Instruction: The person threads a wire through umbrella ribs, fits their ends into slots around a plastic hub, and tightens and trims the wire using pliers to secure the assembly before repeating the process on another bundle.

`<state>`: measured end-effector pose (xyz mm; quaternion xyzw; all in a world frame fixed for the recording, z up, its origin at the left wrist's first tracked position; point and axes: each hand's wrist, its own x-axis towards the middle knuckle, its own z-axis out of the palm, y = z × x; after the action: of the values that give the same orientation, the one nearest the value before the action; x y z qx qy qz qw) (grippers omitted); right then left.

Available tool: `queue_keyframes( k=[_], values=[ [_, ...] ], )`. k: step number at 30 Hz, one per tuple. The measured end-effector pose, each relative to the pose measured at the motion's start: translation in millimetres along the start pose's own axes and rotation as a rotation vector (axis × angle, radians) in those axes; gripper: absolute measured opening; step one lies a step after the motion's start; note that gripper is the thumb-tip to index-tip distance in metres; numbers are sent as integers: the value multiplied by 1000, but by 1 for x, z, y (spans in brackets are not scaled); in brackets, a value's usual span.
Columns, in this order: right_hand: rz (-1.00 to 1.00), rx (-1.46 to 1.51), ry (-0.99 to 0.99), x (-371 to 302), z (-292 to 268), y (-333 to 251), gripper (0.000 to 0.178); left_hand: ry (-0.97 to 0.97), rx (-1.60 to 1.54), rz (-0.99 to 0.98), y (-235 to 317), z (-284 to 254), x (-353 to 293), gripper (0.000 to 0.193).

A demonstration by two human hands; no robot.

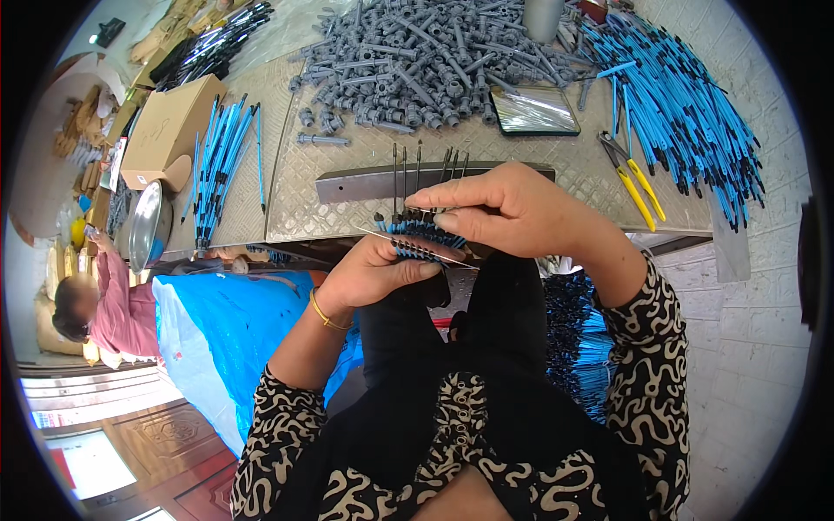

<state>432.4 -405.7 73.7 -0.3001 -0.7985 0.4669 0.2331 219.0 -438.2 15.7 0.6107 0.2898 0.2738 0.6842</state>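
Observation:
A bundle of thin blue sticks with black tips point(417, 252) is gripped in my left hand point(369, 271), with the tips upward. A thin pale strip crosses the bundle. Several longer dark rods point(395, 178) rise above it. My right hand point(508, 213) hovers over the tips, its index finger and thumb brought close together at the bundle's upper edge. Whatever lies between them is too small to make out. Just behind both hands lies a dark metal bar point(352, 184) along the table's near edge.
Grey plastic fittings point(417, 65) are heaped at the back, beside a phone point(534, 110). Yellow-handled pliers point(638, 187) and a pile of blue sticks point(673, 104) lie right. Left are a cardboard box point(169, 130), metal bowl point(149, 224), blue bag point(234, 339) and another person point(126, 304).

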Motion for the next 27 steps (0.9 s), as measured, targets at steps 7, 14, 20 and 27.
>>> queue_keyframes(
  k=[7,14,20,27],
  values=[
    [-68,31,-24,0,-3,3,27,23,-67,-31,-1,0,1,21],
    [-106,-37,131,1,17,7,26,-9,-11,91,-4,0,0,21],
    [-243,-314,306,3,28,6,26,-10,-4,34,-8,-4,-2,20],
    [-180,-113,176,6,18,7,27,14,-91,114,-6,0,-1,20]
  ],
)
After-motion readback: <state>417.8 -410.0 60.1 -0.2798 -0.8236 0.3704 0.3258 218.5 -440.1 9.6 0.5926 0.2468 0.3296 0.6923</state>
